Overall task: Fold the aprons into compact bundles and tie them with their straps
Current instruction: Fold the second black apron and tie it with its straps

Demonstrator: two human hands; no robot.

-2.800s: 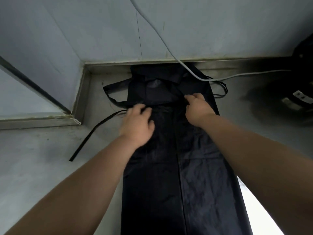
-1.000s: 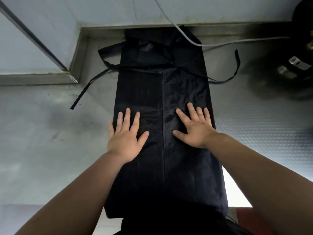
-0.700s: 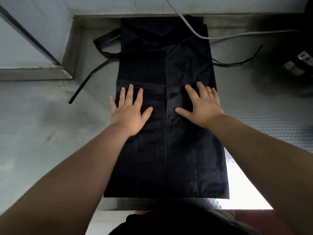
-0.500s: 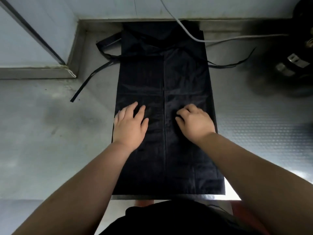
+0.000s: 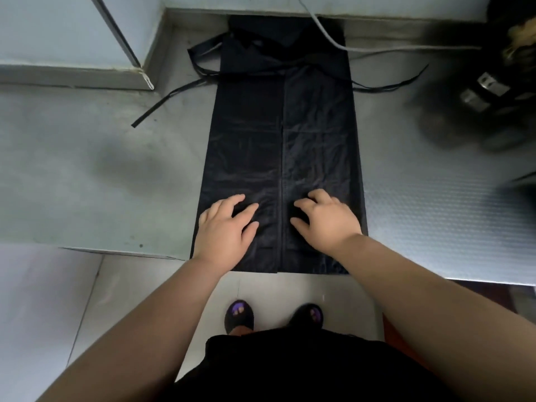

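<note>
Head view: a black apron [image 5: 284, 134] lies flat on a grey counter [image 5: 87, 175], folded into one long narrow strip. Its long axis runs straight away from the person. The near, square end reaches the counter's front edge, and the far end, where the cloth is bunched and layered, lies against the foot of the wall [image 5: 58, 24]. A straight line [image 5: 282, 158] runs down the middle of the strip from end to end.

At the far end the straps spread out sideways. The left strap [image 5: 168, 97] loops beside the apron and trails out over the counter toward the left. The right strap [image 5: 391, 87] runs off toward the right. A grey cable [image 5: 327, 36] comes down from the wall, crosses the far right corner of the apron and goes on to the right.

Both hands rest palm down on the near end of the strip, one on each side of the middle line. The left hand [image 5: 223, 227] has its fingers loosely bent and spread, tips on the cloth. The right hand [image 5: 324, 221] lies the same way, its fingers a little more bent, its thumb pointing at the middle line.

Dark blurred objects [image 5: 478, 91] stand on the counter's far right. Below the edge, two feet in dark sandals [image 5: 239, 314] stand on a pale tiled floor [image 5: 130, 285].
</note>
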